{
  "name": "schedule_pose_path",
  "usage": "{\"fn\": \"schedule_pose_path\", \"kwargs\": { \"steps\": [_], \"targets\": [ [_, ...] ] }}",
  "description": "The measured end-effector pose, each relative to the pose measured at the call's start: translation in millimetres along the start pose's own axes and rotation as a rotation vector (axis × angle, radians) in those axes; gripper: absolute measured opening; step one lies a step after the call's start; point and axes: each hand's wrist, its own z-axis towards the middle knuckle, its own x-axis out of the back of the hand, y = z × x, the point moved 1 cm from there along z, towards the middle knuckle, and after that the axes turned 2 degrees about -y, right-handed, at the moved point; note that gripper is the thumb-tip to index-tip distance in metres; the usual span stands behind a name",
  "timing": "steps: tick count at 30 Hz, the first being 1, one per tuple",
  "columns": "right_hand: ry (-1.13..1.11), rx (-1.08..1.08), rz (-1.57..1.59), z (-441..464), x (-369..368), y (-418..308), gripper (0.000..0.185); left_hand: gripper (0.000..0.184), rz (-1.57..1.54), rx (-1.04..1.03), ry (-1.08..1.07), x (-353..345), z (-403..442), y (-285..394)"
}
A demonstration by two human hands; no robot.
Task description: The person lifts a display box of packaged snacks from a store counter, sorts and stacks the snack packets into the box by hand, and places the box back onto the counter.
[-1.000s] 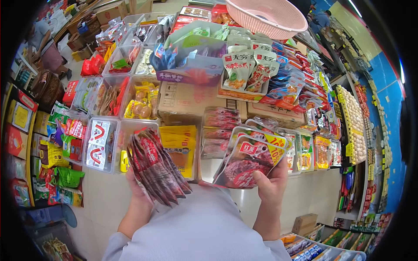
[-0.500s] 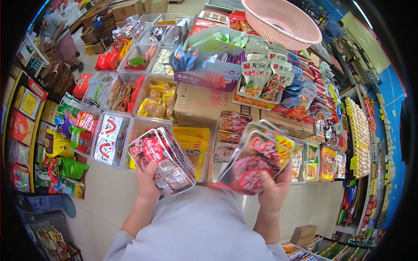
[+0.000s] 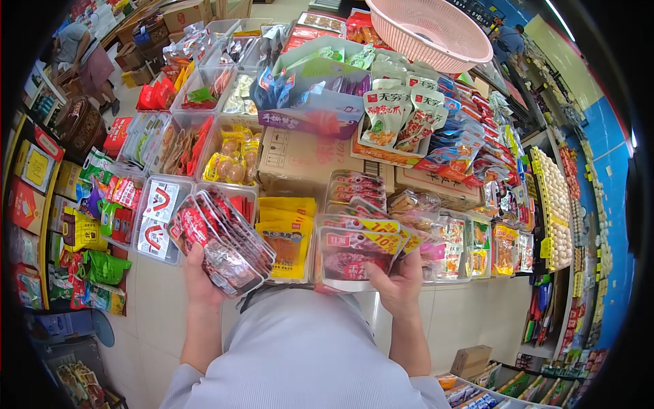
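My left hand (image 3: 201, 278) grips a fanned stack of clear-windowed snack packs (image 3: 221, 242) with dark red and black labels, tilted to the left. Its thumb lies on the front pack. In my right hand (image 3: 397, 285) is a second stack of flat snack packs (image 3: 351, 255), red-printed with yellow 10% corners. That stack stands nearly upright over the front of a clear bin holding similar red packs (image 3: 355, 187); whether it touches the bin cannot be told. Yellow snack packets (image 3: 286, 235) fill the bin between the two stacks.
Cardboard boxes (image 3: 306, 157) stand behind the front bins, with white-and-red snack pouches (image 3: 385, 116) on top. A pink plastic basket (image 3: 436, 34) sits at the back. Egg trays (image 3: 550, 208) are stacked at right. A person (image 3: 85, 58) bends at far left.
The left stack has shifted left and fanned out wider. The right stack has moved left and turned more upright, showing its yellow corners. The whole view has shifted slightly.
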Motion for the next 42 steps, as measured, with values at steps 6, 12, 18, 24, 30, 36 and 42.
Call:
{"fn": "schedule_pose_path", "kwargs": {
  "steps": [6,12,18,24,30,36,42],
  "targets": [
    [0.076,0.001,-0.085,2.1,-9.1,10.6,0.065,0.069,0.017,-0.004,0.045,1.6,-1.7,-13.1],
    [-0.012,0.081,-0.428,-16.7,-6.7,26.4,0.06,0.068,0.029,-0.007,0.104,4.3,-2.0,-13.4],
    [-0.215,-0.319,-0.66,-5.9,-3.9,-8.5,0.054,0.068,0.021,0.006,0.105,-3.3,2.0,-13.6],
    [-0.392,-0.022,-0.848,5.4,4.4,-15.5,0.054,0.068,0.007,0.014,0.081,-2.7,1.8,-15.1],
    [-0.26,-0.269,-0.703,13.6,2.5,-31.9,0.061,0.062,-0.044,0.001,0.131,-13.4,-0.3,-16.2],
    [-0.332,-0.045,-0.963,24.6,5.7,-36.6,0.059,0.062,-0.058,0.012,0.122,-12.1,-1.2,-17.1],
    [-0.391,0.15,-1.123,37.4,5.8,-35.4,0.043,0.067,-0.03,0.033,0.062,-6.4,-1.5,-16.2]
  ]
}}
